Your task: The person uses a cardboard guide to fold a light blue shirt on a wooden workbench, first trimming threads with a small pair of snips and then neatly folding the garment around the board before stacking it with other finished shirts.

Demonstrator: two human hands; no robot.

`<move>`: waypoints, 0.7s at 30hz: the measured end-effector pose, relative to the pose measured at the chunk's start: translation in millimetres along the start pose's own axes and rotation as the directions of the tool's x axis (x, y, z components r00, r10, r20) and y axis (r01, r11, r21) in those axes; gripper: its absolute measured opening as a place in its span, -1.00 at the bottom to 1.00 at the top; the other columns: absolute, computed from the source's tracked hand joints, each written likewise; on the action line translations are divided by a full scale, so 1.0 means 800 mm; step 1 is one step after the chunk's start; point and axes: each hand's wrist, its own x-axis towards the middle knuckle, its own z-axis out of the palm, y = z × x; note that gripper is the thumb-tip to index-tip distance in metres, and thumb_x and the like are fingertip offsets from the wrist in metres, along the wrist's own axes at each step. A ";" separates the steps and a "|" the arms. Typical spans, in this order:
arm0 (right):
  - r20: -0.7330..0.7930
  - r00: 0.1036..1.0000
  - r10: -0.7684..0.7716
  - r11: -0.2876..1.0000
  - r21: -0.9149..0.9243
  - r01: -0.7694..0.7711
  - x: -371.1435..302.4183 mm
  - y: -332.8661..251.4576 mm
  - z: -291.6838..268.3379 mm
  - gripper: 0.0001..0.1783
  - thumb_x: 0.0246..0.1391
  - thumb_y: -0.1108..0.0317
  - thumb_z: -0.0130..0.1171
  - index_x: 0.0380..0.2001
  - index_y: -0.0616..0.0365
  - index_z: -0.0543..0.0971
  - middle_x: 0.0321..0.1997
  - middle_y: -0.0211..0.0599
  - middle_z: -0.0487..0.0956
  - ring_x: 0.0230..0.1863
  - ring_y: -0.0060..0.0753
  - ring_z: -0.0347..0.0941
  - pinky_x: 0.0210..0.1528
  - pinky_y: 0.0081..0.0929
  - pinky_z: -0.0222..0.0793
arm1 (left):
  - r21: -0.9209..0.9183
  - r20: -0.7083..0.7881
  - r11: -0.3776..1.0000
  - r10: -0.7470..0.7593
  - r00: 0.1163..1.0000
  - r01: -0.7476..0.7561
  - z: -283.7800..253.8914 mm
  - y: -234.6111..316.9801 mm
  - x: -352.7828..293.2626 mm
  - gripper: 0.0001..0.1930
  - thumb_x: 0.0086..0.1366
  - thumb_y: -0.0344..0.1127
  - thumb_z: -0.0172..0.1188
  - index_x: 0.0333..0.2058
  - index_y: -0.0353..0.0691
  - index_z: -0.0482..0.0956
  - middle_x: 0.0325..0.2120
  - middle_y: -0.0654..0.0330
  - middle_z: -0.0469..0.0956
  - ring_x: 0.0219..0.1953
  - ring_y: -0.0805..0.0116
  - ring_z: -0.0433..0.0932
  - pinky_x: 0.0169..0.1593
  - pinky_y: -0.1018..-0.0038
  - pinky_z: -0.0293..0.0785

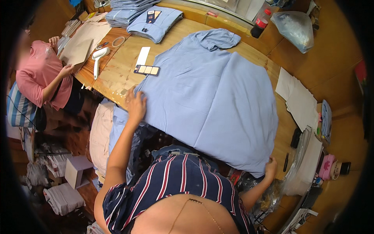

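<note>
"What are the hands doing?"

"The left hand is at the left edge of the blue shirt. Its fingers are bent and touch the cloth. I can't tell if they pinch it. The right hand is at the near right corner. I can't tell if it is closed on the cloth there, either."

"Where is the shirt?"

"It lies spread out on the wooden table, right in the middle. A short sleeve is bunched up at the far end. The near edge comes to the table's near side, by the person's tummy."

"What could go wrong?"

"A hard pull toward the near side might make it slip off. If one hand tugs more than the other, the cloth could go crooked and wrinkly."

"And the things around it?"

"The dark card is right by the shirt's left edge, so a sweeping sleeve or hand could knock it. The white roller is farther left. Folded blue shirts sit at the far left."
</note>
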 end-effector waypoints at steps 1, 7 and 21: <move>-0.150 0.989 0.018 0.982 -0.182 -0.045 -0.019 -0.062 -0.007 -0.46 -0.21 0.46 0.14 -0.04 0.01 0.34 0.12 -0.01 0.20 0.15 -0.04 0.08 0.15 -0.24 -0.04 | -0.058 0.023 0.992 0.116 0.993 -0.115 0.003 0.010 0.011 -0.72 0.11 -0.13 0.04 -0.17 0.07 0.41 0.06 0.16 0.16 0.13 0.09 0.04 0.07 -0.01 -0.08; -0.094 0.966 -0.240 0.898 -0.399 0.184 -0.015 -0.149 0.040 -0.48 -0.10 0.22 0.11 0.00 -0.12 0.30 0.18 -0.18 0.12 0.14 -0.01 0.04 0.07 -0.06 0.02 | 0.090 0.061 0.985 -0.153 0.986 0.147 0.037 -0.039 0.128 -0.63 0.17 -0.08 -0.08 -0.04 0.05 0.35 0.12 0.09 0.08 0.18 -0.02 -0.06 0.08 -0.16 -0.16; 0.081 0.980 -0.184 0.943 0.296 0.153 0.252 -0.194 0.027 -0.66 -0.17 0.21 0.14 -0.33 0.23 0.53 -0.46 -0.16 0.53 -0.39 -0.26 0.44 -0.28 -0.42 0.30 | 0.045 0.274 0.975 0.197 0.941 -0.217 0.048 0.018 0.147 -0.53 0.17 0.00 -0.11 0.08 0.23 0.19 0.18 0.36 -0.01 0.22 0.24 -0.07 0.17 0.02 -0.25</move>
